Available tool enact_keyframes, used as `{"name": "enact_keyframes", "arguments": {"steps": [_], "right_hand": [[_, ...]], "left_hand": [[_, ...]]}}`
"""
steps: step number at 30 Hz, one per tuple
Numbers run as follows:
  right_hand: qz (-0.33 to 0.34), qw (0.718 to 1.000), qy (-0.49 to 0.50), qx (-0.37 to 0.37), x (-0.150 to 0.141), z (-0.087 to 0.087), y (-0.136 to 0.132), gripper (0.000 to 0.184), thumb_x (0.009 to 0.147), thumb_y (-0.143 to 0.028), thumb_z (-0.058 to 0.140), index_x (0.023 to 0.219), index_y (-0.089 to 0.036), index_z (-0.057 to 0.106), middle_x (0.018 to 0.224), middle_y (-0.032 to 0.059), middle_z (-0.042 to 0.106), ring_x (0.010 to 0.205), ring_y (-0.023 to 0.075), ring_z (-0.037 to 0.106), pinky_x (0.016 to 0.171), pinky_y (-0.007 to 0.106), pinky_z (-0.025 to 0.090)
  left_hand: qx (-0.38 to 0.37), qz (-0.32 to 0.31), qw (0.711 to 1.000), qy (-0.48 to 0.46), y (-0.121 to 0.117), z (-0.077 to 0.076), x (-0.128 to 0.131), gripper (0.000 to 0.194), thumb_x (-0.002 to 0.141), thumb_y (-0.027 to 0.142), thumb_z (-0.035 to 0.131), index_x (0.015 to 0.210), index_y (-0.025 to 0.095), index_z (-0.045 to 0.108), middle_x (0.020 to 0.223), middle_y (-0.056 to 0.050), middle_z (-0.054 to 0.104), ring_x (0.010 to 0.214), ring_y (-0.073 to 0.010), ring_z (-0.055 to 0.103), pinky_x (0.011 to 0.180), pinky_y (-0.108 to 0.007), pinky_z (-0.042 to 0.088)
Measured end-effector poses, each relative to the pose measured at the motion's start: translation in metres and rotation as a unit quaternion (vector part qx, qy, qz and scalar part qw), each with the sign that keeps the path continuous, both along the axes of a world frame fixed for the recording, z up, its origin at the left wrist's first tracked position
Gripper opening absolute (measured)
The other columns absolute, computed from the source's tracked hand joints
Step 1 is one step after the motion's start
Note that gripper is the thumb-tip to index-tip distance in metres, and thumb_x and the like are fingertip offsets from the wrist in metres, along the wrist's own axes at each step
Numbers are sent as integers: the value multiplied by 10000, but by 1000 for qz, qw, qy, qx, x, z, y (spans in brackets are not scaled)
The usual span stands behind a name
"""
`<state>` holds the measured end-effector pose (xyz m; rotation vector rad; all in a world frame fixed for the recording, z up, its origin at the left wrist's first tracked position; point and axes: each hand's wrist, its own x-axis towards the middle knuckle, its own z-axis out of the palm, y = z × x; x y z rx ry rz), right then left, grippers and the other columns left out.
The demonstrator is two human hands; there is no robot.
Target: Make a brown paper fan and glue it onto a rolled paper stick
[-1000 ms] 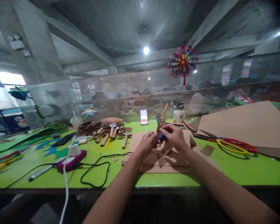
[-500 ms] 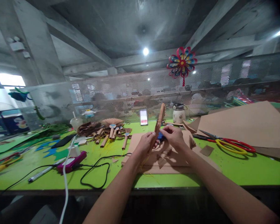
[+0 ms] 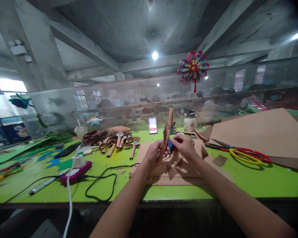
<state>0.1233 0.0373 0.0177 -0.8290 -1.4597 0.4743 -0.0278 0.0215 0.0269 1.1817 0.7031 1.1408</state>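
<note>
My left hand [image 3: 153,154] is closed around a brown paper fan [image 3: 169,123], which stands upright and nearly edge-on to me. My right hand [image 3: 185,146] is at the fan's right side, thumb and fingers pinched together near its lower half. Whatever lies between those fingertips is too small to make out. A dark blue object [image 3: 171,145] shows between the two hands, partly hidden. Below them lies a stack of brown paper sheets [image 3: 188,180] with paper scraps [image 3: 172,171] on top. A thin yellow thread [image 3: 152,172] hangs by my left wrist.
Left of the stack lie several finished paper fans [image 3: 119,130], a black cable [image 3: 115,178] and a purple power strip [image 3: 75,173]. On the right are red- and yellow-handled scissors [image 3: 245,155] and large cardboard sheets [image 3: 258,132]. A phone [image 3: 153,125] and a bottle [image 3: 190,121] stand behind.
The fan has shifted slightly left and turned a little more upright in my left hand. My right hand stays pinched beside it, almost unmoved.
</note>
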Motion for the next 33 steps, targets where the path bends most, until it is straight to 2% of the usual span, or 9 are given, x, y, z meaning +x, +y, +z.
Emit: {"name": "enact_keyframes", "arguments": {"steps": [3,6,16,24,33], "right_hand": [[1,1000,-4,2,1,0,0,270,736,-425,643,644,-175,602,594,15,595,549,154,523,553,276,431],[4,1000,-6,-2,1,0,0,267,741,-420,641,646,-174,598,586,12,591,544,152,519,551,275,429],[10,1000,-4,-3,1,-3,3,281,743,-438,644,659,-173,602,593,13,601,545,154,533,544,273,436],[7,1000,-3,-6,0,1,-1,278,738,-436,638,632,-184,585,585,14,588,542,158,522,549,275,424],[-8,1000,-8,7,0,-2,2,275,751,-430,631,636,-184,585,597,17,578,566,162,518,553,275,423]], "left_hand": [[-1,-3,1000,-5,1,0,-1,339,800,451,559,827,116,600,640,-28,597,483,-79,517,445,-173,387],[29,10,999,7,2,-2,-1,307,787,428,603,861,132,577,638,-17,600,479,-76,513,426,-164,363],[49,2,999,19,4,-4,-3,317,770,443,611,832,139,546,623,1,569,464,-61,484,406,-148,332],[48,-5,999,-9,1,-1,-4,270,805,408,570,816,140,538,633,-4,575,448,-53,470,397,-143,319],[55,-13,997,-50,-3,3,-6,278,774,379,638,846,117,581,646,-21,596,462,-58,488,395,-141,331]]}}
